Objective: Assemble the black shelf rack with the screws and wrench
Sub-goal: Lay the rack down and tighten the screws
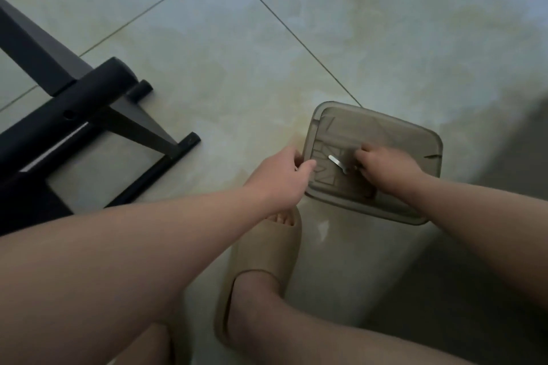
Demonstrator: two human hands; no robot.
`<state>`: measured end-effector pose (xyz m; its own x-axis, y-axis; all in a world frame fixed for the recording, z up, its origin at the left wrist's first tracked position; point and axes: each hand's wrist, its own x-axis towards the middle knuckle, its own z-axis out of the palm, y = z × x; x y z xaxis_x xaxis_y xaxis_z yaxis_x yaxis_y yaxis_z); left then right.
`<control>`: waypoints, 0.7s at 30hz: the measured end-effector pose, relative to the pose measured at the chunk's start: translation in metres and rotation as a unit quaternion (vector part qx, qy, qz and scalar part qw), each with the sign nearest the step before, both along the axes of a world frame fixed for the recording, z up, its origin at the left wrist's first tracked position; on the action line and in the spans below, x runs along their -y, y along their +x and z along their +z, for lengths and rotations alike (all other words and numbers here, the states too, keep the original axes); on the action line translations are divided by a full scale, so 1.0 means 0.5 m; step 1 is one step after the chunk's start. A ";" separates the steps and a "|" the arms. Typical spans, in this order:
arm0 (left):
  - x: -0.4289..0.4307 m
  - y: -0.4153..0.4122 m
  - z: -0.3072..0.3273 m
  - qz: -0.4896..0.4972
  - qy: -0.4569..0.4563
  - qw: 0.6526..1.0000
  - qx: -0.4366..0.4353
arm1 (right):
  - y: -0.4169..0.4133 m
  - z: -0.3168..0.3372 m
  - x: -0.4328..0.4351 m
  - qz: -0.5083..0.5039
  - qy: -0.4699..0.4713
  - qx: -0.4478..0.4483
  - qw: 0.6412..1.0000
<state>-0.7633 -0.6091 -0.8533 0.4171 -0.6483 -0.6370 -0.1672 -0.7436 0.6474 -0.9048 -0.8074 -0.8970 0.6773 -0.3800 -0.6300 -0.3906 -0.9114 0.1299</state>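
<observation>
A translucent grey-brown plastic tray (415, 139) lies on the tiled floor at centre right. In it lies a small flat silver wrench (336, 162). My right hand (385, 169) reaches into the tray with fingers curled at the wrench's near end; whether it grips the wrench I cannot tell. My left hand (281, 178) holds the tray's left rim between thumb and fingers. The black shelf rack (89, 115) lies on its side at the left, with round black posts and flat dark panels. No screws are visible.
My foot in a beige slide sandal (261, 264) rests on the floor just below the tray, with my legs in the lower frame. A dark shadowed area fills the right edge. Pale floor tiles with grout lines stretch above the tray.
</observation>
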 end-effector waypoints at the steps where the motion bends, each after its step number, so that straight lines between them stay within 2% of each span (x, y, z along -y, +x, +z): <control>1: 0.001 0.000 0.003 -0.004 0.005 1.000 -0.004 | 0.001 0.004 -0.002 -0.003 0.003 0.004 1.000; 6: -0.003 0.029 0.063 -0.048 0.057 0.997 0.010 | 0.030 0.087 -0.011 -0.095 0.063 0.064 0.991; 12: -0.066 0.088 0.240 -0.158 0.101 0.980 0.070 | 0.087 0.277 -0.056 -0.144 0.077 0.168 0.972; 17: -0.161 0.111 0.402 -0.150 0.092 0.972 0.158 | 0.143 0.464 -0.166 -0.137 0.085 0.236 0.958; 21: -0.255 0.115 0.503 -0.092 0.065 0.978 0.178 | 0.168 0.596 -0.298 -0.110 0.121 0.308 0.937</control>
<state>-0.7056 -0.4814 -0.6021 0.5107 -0.6562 -0.5555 -0.5034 -0.7520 0.4255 -0.8206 -0.6586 -0.5989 0.8631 -0.4491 -0.2309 -0.5049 -0.7742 -0.3816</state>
